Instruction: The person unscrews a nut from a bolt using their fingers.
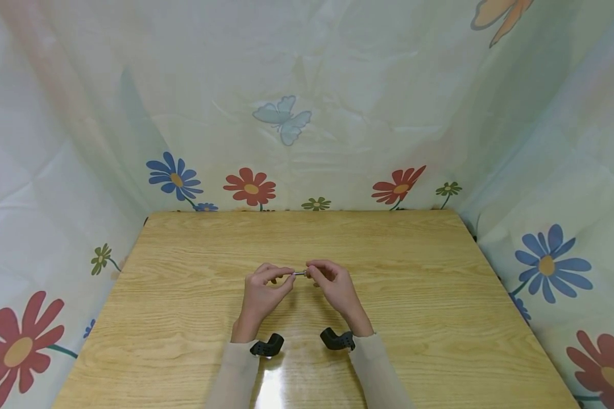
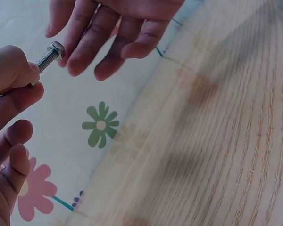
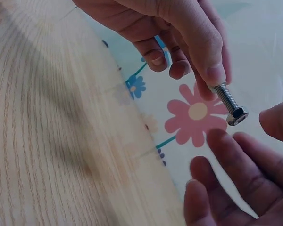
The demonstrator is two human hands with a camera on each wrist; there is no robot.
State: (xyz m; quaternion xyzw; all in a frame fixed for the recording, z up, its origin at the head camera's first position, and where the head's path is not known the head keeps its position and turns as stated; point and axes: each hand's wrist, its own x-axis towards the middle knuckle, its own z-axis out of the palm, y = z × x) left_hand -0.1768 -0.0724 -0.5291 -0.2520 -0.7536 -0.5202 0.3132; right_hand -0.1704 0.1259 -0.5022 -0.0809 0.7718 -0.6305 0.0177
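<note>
A silver threaded bolt (image 1: 299,274) is held above the table, with a hex-shaped piece at its right end; I cannot tell whether that is its head or a nut. My left hand (image 1: 265,291) pinches the other end between thumb and index finger, as the bolt (image 3: 228,98) shows in the right wrist view. The pinched end is hidden by the fingertips. Close to the hex end is my right hand (image 1: 339,288), its thumb and fingers spread apart around it. In the right wrist view a gap separates the right thumb (image 3: 277,121) from the bolt.
Beneath both hands lies a wood-grain table (image 1: 414,272). A flower-print curtain (image 1: 348,142) hangs behind it and on both sides. Black wrist devices sit on the left wrist (image 1: 268,345) and right wrist (image 1: 337,339).
</note>
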